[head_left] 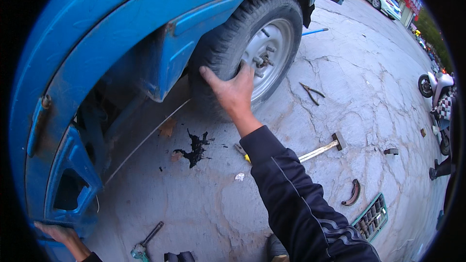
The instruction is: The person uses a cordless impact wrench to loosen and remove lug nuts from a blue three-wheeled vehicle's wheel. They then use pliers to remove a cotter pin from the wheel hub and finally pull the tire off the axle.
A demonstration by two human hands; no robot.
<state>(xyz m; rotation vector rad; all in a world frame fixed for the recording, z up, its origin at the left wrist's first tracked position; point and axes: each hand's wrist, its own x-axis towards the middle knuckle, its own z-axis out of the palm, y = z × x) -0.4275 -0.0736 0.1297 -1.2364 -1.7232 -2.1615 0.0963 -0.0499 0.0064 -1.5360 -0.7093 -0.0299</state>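
A road wheel with a black tyre (218, 49) and a silver steel rim (287, 29) sits under the side of a blue vehicle (120, 25). Studs stick out around its hub (264, 61). My right hand (235, 87) grips the tyre's near side, thumb over the tread and fingers over the sidewall towards the rim; the fingertips are partly hidden. At the lower left, my left hand (60, 233) lies flat against the blue bodywork and holds nothing. A thin cable (145, 139) runs from behind the tyre towards the lower body panel (69, 182).
On the cracked concrete lie pliers (311, 92), a hammer (320, 150), a curved brake shoe (353, 193), a green socket case (382, 209) and a green tool with a metal shaft (143, 247). A black stain (196, 149) marks the ground. A scooter (438, 83) and person's leg (442, 169) are right.
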